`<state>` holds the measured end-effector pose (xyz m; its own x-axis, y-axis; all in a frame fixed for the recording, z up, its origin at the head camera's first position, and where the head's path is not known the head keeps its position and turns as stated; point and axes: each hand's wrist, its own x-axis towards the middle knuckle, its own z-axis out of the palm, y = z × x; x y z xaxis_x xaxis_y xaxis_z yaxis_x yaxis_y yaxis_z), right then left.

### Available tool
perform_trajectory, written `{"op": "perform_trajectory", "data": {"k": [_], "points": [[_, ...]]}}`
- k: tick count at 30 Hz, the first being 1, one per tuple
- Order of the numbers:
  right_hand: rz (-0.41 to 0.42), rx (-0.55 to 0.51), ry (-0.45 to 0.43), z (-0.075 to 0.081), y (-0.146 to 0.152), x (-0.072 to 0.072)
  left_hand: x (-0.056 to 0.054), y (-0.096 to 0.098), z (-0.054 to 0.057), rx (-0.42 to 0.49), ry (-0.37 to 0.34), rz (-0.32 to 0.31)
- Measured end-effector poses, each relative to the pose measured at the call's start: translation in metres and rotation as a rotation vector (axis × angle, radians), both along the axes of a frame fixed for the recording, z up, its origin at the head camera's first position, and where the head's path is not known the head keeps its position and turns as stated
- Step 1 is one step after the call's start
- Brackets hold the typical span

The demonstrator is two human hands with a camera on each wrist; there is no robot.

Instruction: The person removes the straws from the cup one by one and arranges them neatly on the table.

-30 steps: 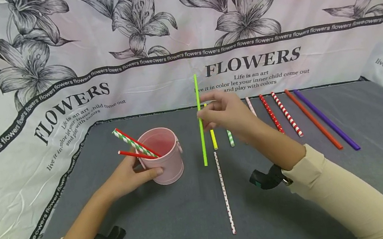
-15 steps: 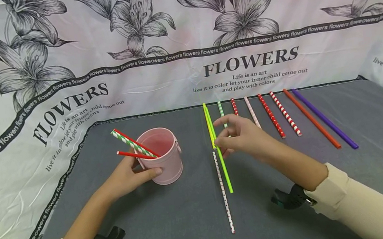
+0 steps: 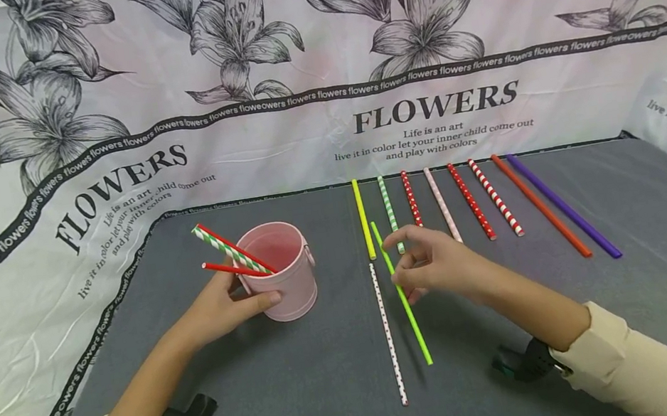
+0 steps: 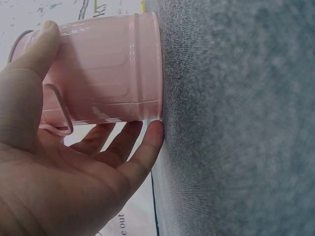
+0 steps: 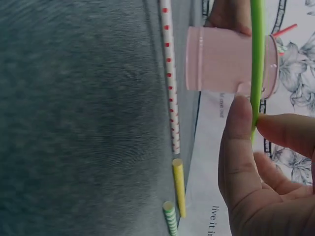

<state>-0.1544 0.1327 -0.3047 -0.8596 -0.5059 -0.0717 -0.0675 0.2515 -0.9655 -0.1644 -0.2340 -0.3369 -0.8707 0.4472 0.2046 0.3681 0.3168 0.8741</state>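
Note:
My left hand (image 3: 225, 307) holds a small pink bucket (image 3: 293, 286) upright on the grey table, thumb along its near side. In the left wrist view the fingers (image 4: 142, 152) reach round the bucket's other side, beside its looped handle (image 4: 61, 110). Two red straws and a green-and-white striped straw (image 3: 233, 252) lean out over the bucket's rim. My right hand (image 3: 438, 260) pinches a bright green straw (image 3: 414, 325) between thumb and finger. The straw slants, its near end toward me, just right of a white straw with red dots (image 3: 390, 343) lying on the table.
Along the back edge lie a yellow straw (image 3: 363, 218), a green-striped straw (image 3: 388, 207), several red-patterned and pink straws (image 3: 471, 202), an orange straw (image 3: 540, 206) and a purple straw (image 3: 565, 206). Behind them hangs a floral cloth (image 3: 272, 145).
My right hand has brought the green straw toward me and to the right, and the straw has turned from near vertical to slanted. The left hand and bucket have stayed put.

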Motion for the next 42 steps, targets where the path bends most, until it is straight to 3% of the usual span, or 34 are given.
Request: {"op": "perform_trajectory", "data": {"k": [18,30,42], "points": [[0.087,0.137,0.012,-0.015,0.007,0.010,0.001,0.001,0.001,0.008,-0.015,0.003],[0.090,0.385,0.135,-0.017,0.009,0.013,0.002,0.000,0.001,0.001,-0.021,0.007],[0.101,0.433,0.142,-0.015,0.006,0.014,0.001,0.000,0.000,0.003,0.006,0.001]]}}
